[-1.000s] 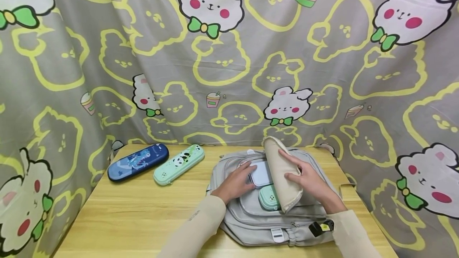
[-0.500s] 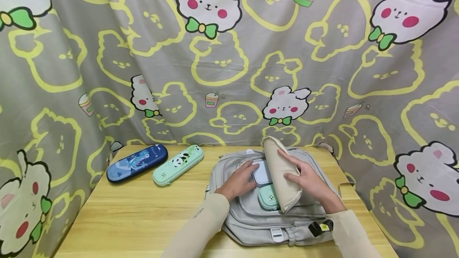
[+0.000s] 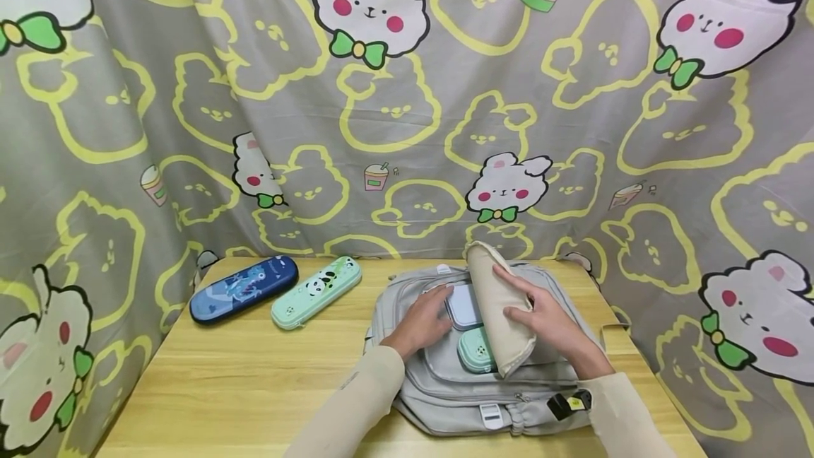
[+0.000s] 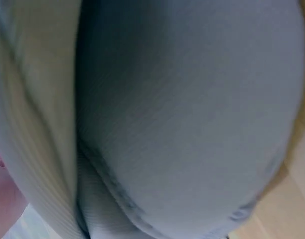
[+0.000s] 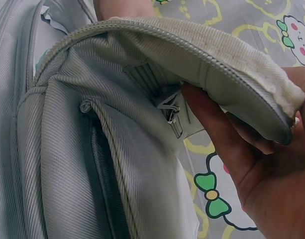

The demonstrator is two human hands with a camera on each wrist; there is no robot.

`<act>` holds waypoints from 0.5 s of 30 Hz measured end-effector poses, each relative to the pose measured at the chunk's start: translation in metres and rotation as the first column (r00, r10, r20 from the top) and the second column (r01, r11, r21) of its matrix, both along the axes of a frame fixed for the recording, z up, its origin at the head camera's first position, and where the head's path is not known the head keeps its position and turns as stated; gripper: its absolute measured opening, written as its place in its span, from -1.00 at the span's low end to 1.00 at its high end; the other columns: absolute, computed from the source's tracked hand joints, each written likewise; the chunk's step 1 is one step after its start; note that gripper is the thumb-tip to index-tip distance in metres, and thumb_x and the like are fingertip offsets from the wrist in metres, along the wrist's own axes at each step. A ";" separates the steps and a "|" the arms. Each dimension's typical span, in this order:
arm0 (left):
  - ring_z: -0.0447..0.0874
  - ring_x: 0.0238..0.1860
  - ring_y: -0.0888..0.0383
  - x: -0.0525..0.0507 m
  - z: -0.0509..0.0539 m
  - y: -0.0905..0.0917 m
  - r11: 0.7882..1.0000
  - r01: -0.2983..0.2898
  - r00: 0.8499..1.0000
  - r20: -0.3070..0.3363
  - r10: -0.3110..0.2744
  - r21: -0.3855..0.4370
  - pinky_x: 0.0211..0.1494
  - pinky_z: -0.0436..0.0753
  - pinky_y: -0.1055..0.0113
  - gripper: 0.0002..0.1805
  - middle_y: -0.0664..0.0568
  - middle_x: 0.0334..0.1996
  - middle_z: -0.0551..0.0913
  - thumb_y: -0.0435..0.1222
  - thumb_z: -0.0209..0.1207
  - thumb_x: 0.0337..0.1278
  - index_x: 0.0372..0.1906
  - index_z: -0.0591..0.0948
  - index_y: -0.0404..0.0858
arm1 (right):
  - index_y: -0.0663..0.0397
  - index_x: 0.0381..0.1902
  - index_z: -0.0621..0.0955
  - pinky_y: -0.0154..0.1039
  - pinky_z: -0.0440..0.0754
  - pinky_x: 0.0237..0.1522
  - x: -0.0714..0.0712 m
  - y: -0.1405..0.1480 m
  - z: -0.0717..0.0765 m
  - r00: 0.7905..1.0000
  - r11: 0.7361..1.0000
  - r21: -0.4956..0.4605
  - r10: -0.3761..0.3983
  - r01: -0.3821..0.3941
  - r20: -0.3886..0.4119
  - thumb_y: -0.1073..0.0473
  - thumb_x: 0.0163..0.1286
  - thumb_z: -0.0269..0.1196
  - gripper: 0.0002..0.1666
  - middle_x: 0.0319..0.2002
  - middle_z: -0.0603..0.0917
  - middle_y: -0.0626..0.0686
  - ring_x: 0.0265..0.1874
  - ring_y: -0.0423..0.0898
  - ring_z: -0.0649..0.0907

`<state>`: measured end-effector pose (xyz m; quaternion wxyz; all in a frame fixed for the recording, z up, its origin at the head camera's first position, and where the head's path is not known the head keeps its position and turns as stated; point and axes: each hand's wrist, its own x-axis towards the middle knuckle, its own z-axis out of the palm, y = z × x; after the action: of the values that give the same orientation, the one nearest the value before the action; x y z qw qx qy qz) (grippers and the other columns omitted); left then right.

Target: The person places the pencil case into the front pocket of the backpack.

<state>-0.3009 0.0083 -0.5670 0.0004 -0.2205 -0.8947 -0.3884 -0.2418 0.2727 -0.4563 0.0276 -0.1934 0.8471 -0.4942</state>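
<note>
Well out to the left of the left hand (image 3: 420,320), a navy pencil case (image 3: 244,290) lies flat on the table (image 3: 254,380); between the two, nearer that hand, is a mint panda case (image 3: 326,283), also flat. The left hand reaches over the grey backpack (image 3: 454,419), its fingers at the near side of a pale blue case (image 3: 466,304). Whether they hold that case or only touch its edge, I cannot tell; the left wrist view shows mostly grey fabric.

Just right of those fingers, the pale blue case sits in the pocket opening, its far end hidden beneath the beige flap (image 3: 499,306). A small mint case (image 3: 475,352) lies below it, partly covered too. Next comes the flap itself, pinched between the thumb and fingers of the right hand (image 3: 552,320) and drawn up on a slant; the right wrist view shows its toothed zip edge (image 5: 227,68), with a metal zip pull (image 5: 173,122) hanging near the fingers.

To do this well, I'd keep the flap raised clear of both cases, guide the pale blue one flat by its edge, and mind that neither corner catches the zip teeth.
</note>
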 end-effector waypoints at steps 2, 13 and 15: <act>0.37 0.65 -0.17 -0.002 -0.005 0.000 1.000 -0.015 1.000 0.005 0.015 0.026 0.72 0.34 -0.08 -0.24 -0.12 0.61 0.47 -0.32 0.36 0.33 0.62 0.45 -0.20 | -0.12 0.72 0.34 -0.57 0.48 0.22 0.000 0.000 0.001 1.000 1.000 0.008 -0.004 0.004 -0.004 0.31 0.54 0.33 -0.14 0.75 0.15 0.27 0.65 0.32 0.23; 0.46 0.59 -0.18 0.006 0.009 -0.004 1.000 -0.012 1.000 0.021 0.012 0.009 0.65 0.46 -0.08 -0.32 -0.16 0.54 0.55 -0.25 0.34 0.44 0.59 0.48 -0.25 | -0.16 0.72 0.35 -0.54 0.50 0.23 0.000 0.001 -0.001 1.000 1.000 0.015 -0.006 0.006 -0.013 0.30 0.55 0.33 -0.14 0.74 0.18 0.26 0.63 0.30 0.26; 0.46 0.58 -0.20 0.009 0.013 -0.003 1.000 0.004 1.000 0.020 -0.004 0.008 0.64 0.46 -0.09 -0.32 -0.18 0.54 0.55 -0.26 0.34 0.45 0.59 0.48 -0.27 | -0.16 0.72 0.35 -0.52 0.52 0.22 0.001 0.001 -0.001 1.000 1.000 0.014 -0.006 0.007 -0.012 0.29 0.55 0.33 -0.14 0.74 0.18 0.27 0.63 0.31 0.28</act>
<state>-0.2922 0.0049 -0.5540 -0.0083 -0.2185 -0.8926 -0.3943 -0.2409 0.2736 -0.4577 0.0223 -0.1935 0.8512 -0.4874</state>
